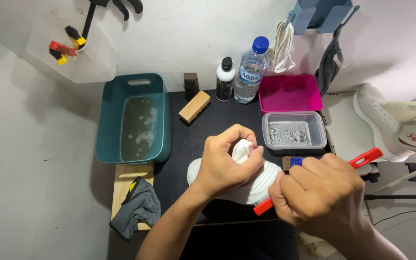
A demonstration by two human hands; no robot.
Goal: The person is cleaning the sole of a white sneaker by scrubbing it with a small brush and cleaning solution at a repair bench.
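where the pale walls meet in a corner, a black table carries a teal tub of cloudy water, a pink tray and a clear box. at its near edge the left hand clasps a white shoe, while the right hand is closed around a red brush against it.

My left hand clamps a white shoe on the black tabletop. My right hand grips a red-handled brush against the shoe's side. I see a teal tub of murky water to the left, and behind the shoe a clear container, a pink tray and a water bottle.
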